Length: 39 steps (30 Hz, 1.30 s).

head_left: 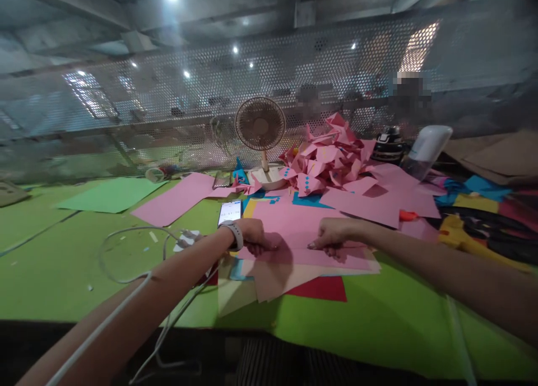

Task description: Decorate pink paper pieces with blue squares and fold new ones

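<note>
My left hand (254, 235) and my right hand (332, 236) both rest on a pink paper sheet (294, 223) on top of a stack of coloured sheets. Each hand is curled, with fingers pinching the pink sheet's near edge. A white watch (233, 232) is on my left wrist. Under the pink sheet lie tan and red sheets (323, 288). A phone (230, 211) with a lit screen lies just beyond my left hand.
A pile of folded pink paper pieces (332, 156) sits behind the stack, beside a small desk fan (260, 128). Green (109, 195) and pink (176, 198) sheets lie at left. A white cable (126, 274) loops across the green table. A perforated metal screen (210, 83) backs the table.
</note>
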### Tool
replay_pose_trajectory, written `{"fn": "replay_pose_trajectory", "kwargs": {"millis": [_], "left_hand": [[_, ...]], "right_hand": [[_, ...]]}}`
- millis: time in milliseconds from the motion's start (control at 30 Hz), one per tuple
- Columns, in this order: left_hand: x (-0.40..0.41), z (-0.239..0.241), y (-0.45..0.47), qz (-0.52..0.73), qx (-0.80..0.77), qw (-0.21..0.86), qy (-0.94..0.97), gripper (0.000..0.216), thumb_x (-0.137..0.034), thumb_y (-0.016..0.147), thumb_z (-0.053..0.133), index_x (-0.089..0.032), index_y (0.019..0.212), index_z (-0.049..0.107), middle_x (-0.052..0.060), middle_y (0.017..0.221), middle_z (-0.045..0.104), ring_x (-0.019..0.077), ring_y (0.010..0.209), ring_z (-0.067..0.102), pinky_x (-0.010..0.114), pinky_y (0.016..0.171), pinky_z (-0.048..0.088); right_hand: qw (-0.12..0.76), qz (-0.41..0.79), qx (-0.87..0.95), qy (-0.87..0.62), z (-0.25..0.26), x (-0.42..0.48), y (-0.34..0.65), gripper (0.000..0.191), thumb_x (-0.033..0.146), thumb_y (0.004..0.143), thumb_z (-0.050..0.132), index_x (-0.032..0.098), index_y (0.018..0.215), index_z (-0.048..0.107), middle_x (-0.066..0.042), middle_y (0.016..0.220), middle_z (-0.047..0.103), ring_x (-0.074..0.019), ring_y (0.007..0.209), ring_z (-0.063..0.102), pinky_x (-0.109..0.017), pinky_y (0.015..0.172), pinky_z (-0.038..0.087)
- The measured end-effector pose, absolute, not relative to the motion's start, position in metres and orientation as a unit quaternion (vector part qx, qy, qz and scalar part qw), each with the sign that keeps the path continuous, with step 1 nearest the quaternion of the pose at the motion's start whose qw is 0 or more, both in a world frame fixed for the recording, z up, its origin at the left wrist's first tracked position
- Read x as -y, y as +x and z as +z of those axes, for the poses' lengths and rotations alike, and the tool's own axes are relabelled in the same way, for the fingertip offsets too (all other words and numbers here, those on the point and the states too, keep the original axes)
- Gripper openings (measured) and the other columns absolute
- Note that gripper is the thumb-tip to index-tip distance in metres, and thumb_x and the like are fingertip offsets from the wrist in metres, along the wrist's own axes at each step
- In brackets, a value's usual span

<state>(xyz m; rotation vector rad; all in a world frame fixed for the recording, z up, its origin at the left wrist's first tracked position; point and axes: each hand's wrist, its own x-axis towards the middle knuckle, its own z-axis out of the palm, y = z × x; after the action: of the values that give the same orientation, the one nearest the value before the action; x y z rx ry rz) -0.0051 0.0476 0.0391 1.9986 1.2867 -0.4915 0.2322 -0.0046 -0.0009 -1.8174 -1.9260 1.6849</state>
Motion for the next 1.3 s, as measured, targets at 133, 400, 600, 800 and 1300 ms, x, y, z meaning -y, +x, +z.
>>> {"fn": "replay_pose_trajectory", "kwargs": {"millis": [133,400,600,800,1300], "left_hand": [[-0.049,0.045,-0.017,-0.204,-0.515,0.318,0.769,0.043,-0.052,0.054,0.073,-0.016,0.035,0.059,0.008,0.042,0.060,0.0156,0.040,0.051,0.028,0.051,0.041],[-0.056,0.066,-0.033,-0.170,-0.556,0.207,0.787,0.036,-0.028,0.042,0.081,-0.019,0.026,0.049,0.003,0.029,0.048,0.0176,0.045,0.053,0.027,0.055,0.041],[-0.034,0.067,-0.028,-0.055,-0.557,0.174,0.810,0.040,-0.039,0.066,0.063,-0.018,0.033,0.052,0.004,0.035,0.055,0.0160,0.044,0.056,0.024,0.053,0.041],[-0.021,0.051,-0.011,0.053,-0.510,0.190,0.837,0.049,-0.052,0.081,0.040,-0.017,0.051,0.058,0.003,0.047,0.063,0.0144,0.045,0.060,0.021,0.048,0.041],[-0.007,0.024,0.016,0.189,-0.455,0.444,0.749,0.053,-0.060,0.080,0.045,-0.015,0.056,0.059,0.002,0.042,0.059,0.0129,0.038,0.055,0.020,0.041,0.040]], "right_hand": [[0.012,0.535,0.621,-0.572,-0.003,0.005,0.233,0.045,0.055,0.062,0.069,0.012,0.050,0.057,-0.001,0.040,0.059,-0.0094,0.032,0.051,-0.020,0.038,0.040],[0.031,0.541,0.629,-0.558,-0.010,0.005,0.234,0.045,0.055,0.062,0.068,0.013,0.050,0.056,-0.001,0.040,0.058,-0.0100,0.033,0.051,-0.021,0.038,0.042],[0.086,0.495,0.657,-0.562,0.001,0.022,0.232,0.040,0.050,0.068,0.065,0.014,0.054,0.056,-0.002,0.046,0.059,-0.0102,0.038,0.052,-0.021,0.043,0.042],[0.169,0.171,0.776,-0.583,0.021,0.041,0.240,0.031,0.048,0.070,0.063,0.018,0.079,0.062,-0.004,0.079,0.067,-0.0155,0.069,0.059,-0.023,0.055,0.037],[0.293,0.177,0.730,-0.591,0.018,0.042,0.250,0.027,0.044,0.078,0.058,0.017,0.072,0.061,-0.003,0.075,0.062,-0.0142,0.067,0.054,-0.023,0.059,0.038]]}}
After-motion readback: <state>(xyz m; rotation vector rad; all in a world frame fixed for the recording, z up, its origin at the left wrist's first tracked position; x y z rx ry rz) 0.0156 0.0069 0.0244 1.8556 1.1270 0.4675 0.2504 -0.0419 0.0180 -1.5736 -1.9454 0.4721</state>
